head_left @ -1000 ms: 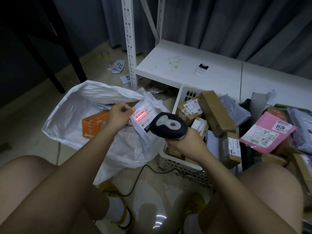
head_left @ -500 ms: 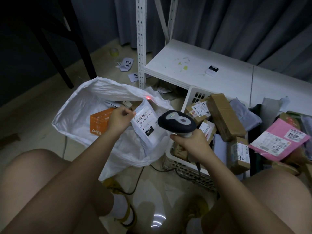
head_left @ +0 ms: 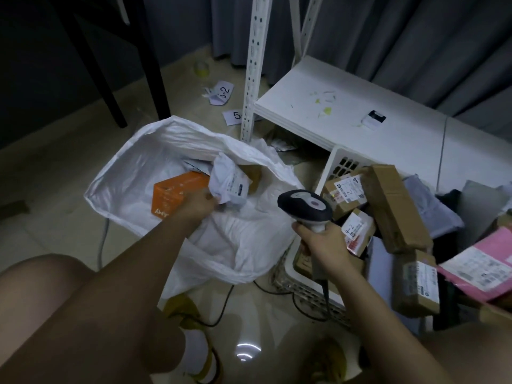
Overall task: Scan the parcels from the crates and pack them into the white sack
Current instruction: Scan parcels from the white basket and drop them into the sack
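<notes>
Two grips | left hand [head_left: 200, 204] pinches white parcel [head_left: 229, 182] over sack [head_left: 133, 167] | right hand [head_left: 322, 241] clasps scanner [head_left: 304, 207]

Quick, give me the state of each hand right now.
Left hand: holding the white parcel over the white sack.
Right hand: gripping the scanner.

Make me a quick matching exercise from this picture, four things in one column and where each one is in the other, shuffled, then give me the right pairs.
Things:
1. barcode scanner
2. white mailer
3. orange box
4. pink parcel

Places:
A. lying inside the white sack
B. gripped in the right hand
C. far right, beyond the crate
D. held by the left hand over the sack's opening

Pairs: 1-B, 2-D, 3-A, 4-C
</notes>
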`<state>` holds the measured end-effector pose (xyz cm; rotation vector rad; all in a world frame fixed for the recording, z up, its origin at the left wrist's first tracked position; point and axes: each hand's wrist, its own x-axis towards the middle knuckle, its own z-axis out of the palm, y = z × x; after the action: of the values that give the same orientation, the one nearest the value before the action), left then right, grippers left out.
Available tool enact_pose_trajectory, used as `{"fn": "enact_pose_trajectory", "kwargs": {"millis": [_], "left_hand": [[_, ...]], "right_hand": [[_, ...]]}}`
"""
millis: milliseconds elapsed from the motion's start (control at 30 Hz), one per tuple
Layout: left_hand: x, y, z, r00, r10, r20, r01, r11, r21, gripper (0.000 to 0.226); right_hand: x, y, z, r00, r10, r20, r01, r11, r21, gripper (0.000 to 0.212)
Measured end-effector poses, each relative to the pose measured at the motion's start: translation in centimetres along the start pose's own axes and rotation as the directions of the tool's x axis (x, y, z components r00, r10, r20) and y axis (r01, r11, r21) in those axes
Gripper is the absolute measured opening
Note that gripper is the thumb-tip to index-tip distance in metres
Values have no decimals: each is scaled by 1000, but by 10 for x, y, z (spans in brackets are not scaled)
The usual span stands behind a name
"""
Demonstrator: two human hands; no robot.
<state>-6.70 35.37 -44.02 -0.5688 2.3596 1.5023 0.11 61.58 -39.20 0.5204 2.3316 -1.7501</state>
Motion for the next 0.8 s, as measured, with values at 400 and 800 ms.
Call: {"fn": "enact_pose_trajectory", "kwargs": {"millis": [400, 800], "left_hand": [[-34, 51, 104, 919, 395, -8, -392, 914, 102, 23], [-51, 165, 284, 857, 430, 285, -459, 887, 43, 22]], "right_hand": [[6, 11, -107, 978, 43, -205, -31, 998, 61, 27], [47, 27, -240, 868, 174, -465, 8, 932, 363, 8]]}}
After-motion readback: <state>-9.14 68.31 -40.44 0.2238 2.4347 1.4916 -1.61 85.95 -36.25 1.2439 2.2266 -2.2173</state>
